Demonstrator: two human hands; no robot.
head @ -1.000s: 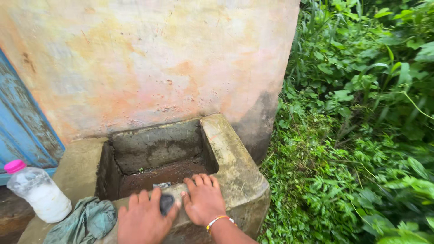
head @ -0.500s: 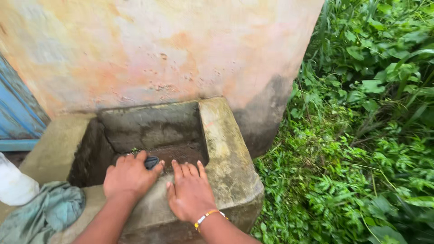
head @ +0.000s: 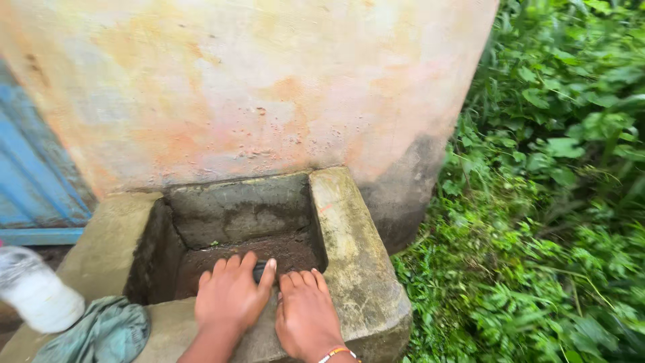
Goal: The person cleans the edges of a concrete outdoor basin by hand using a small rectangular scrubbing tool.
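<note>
My left hand (head: 230,294) lies over the front rim of a small concrete trough (head: 342,228), its fingers curled over a small dark object (head: 259,271) that is mostly hidden under them. My right hand (head: 307,316) rests flat on the same rim just beside it, fingers spread, with a thin orange and white bracelet (head: 334,353) on the wrist. The trough's floor (head: 289,247) is dark brown and wet-looking. The trough stands against a faded peach plastered wall (head: 255,87).
A clear plastic bottle (head: 33,290) with white contents stands at the left. A crumpled grey-green cloth (head: 101,333) lies on the slab beside it. A blue door (head: 30,175) is at the far left. Dense green plants (head: 551,202) fill the right side.
Both hands stay on the front rim; the left hand now covers the dark object almost fully. The view shifted, and the bottle is back in sight at the left.
</note>
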